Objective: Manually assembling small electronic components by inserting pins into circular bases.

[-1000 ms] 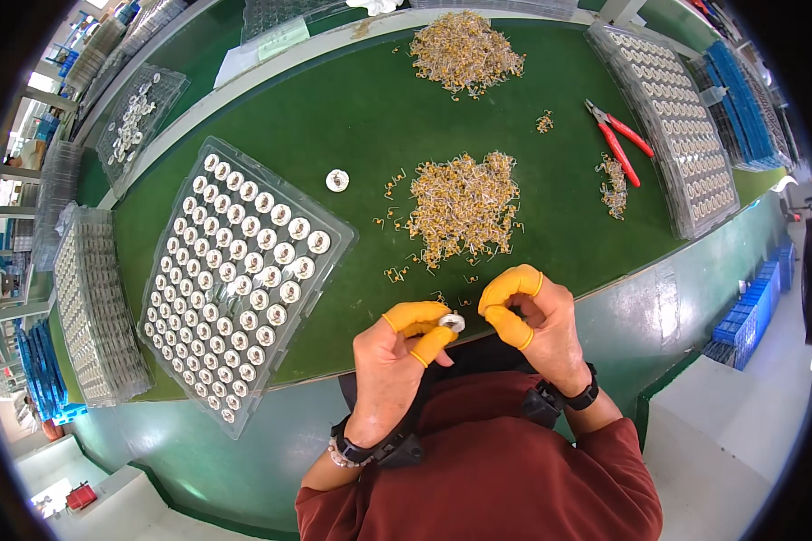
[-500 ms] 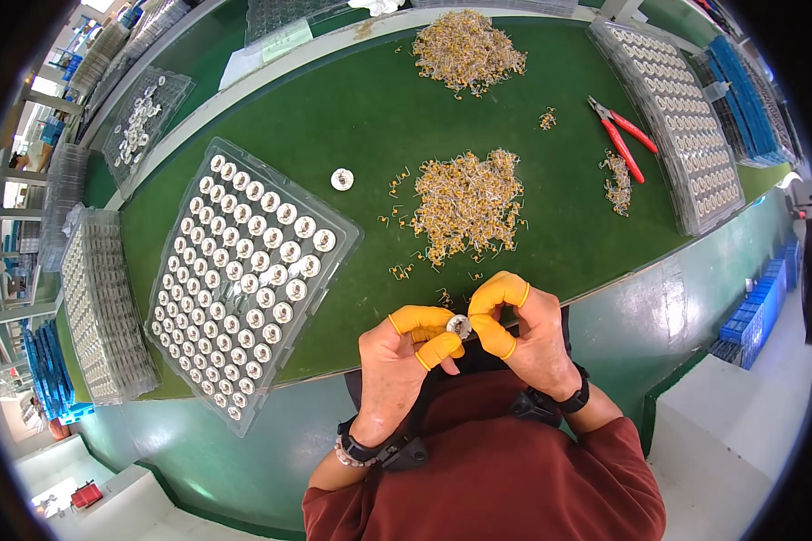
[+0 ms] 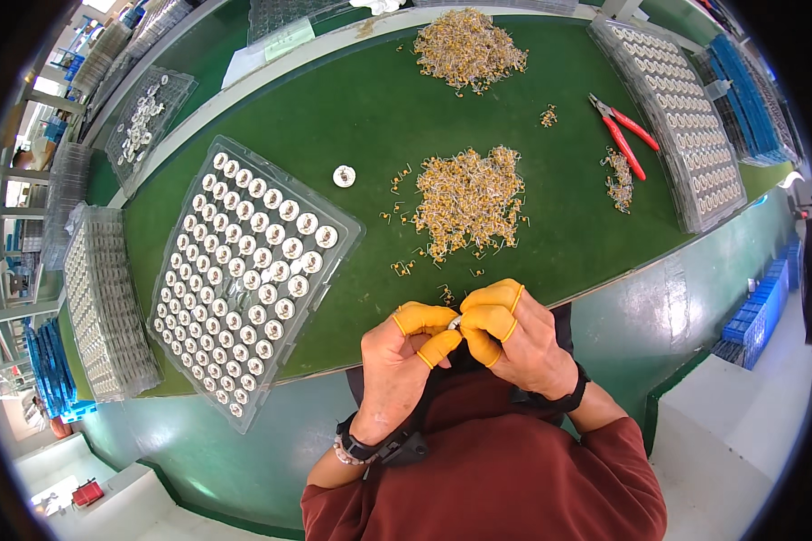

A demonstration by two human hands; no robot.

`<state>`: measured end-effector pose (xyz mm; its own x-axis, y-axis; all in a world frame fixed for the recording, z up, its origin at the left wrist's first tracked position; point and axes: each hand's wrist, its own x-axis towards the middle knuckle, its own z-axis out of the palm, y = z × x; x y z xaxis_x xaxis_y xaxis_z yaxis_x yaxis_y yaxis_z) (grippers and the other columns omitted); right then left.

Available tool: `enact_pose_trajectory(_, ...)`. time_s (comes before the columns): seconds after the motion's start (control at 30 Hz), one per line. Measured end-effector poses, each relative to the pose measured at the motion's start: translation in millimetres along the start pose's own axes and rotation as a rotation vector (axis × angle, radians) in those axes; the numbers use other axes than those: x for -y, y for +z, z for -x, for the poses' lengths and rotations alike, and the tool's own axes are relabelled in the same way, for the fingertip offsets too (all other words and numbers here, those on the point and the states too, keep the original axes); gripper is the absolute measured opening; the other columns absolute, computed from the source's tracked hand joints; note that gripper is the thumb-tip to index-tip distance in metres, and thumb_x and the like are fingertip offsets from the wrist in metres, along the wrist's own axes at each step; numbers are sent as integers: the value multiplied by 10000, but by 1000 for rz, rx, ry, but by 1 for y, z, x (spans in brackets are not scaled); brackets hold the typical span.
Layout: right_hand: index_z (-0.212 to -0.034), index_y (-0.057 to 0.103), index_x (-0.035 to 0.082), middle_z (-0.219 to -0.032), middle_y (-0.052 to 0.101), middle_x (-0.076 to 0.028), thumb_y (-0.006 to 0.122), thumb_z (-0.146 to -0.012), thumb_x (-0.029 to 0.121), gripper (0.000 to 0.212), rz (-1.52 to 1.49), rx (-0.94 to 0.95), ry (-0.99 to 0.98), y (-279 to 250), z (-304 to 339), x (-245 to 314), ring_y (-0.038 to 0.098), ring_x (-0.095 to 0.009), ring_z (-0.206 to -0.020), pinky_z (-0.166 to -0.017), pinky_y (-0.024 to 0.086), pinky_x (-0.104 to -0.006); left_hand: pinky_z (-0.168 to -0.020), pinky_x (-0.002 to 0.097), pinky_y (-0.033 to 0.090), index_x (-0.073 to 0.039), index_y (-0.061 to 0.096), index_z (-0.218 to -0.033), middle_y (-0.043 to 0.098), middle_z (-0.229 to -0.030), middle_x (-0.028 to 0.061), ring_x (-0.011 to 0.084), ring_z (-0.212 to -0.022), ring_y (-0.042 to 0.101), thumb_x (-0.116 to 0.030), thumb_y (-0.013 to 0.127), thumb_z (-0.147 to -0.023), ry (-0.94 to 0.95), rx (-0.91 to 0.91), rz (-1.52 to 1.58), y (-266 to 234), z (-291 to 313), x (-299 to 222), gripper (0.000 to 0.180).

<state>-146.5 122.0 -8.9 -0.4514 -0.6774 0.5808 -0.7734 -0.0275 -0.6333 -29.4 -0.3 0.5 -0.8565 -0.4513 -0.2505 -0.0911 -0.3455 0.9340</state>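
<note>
Between my hands, at the table's near edge, is a small round white part [image 3: 455,323], mostly hidden by my fingertips. My left hand [image 3: 406,347] pinches it between thumb and fingers in yellow finger covers. My right hand [image 3: 514,334], also in yellow finger covers, has its fingertips closed against the part's other side; whether they hold a small component is hidden. Just beyond lies a pile of small yellow components with wire legs [image 3: 467,203]. Left of it a clear plastic tray [image 3: 347,236] holds rows of round white parts. One loose round white part [image 3: 344,176] lies near the tray.
A second component pile [image 3: 469,50] sits at the far side. Red-handled cutters [image 3: 624,140] lie right, beside a small component heap [image 3: 619,180]. Stacked filled trays stand at the right [image 3: 686,126] and left [image 3: 108,307]. Another tray [image 3: 158,86] holds loose white parts.
My right fingers have closed in over the white part, covering more of it. The left hand keeps its pinch, nearly in place. The view has shifted slightly.
</note>
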Motion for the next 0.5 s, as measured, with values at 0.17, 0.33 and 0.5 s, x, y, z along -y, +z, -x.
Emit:
enact_pose_trajectory(0.17, -915, 560, 32, -902, 636, -115, 717, -731, -74, 264, -188, 3, 77, 0, 4, -3, 617, -256, -757, -652, 505, -329, -669, 263, 556, 42, 630, -1020, 603, -978, 97, 153, -826, 640, 88, 643, -835, 329, 78, -435, -4, -3, 1, 190)
enact_pose_trajectory(0.33, -939, 572, 29, -898, 637, -117, 715, -749, -65, 256, -339, -104, 212, 5, 6, 0, 617, -228, -756, -657, 500, -313, -678, 270, 573, 45, 572, -1141, 644, -997, 92, 186, -896, 656, 40, 660, -854, 62, -10, 48, 7, 6, 9, 300)
enact_pose_trajectory(0.5, -968, 626, 52, -896, 631, -102, 737, -717, -12, 282, -71, -14, 245, -15, 1, -7, 602, -286, -774, -665, 497, -359, -619, 276, 575, 26, 591, -1157, 651, -1035, 126, 200, -915, 660, 53, 575, -901, 63, -69, 108, -3, 2, 4, 258)
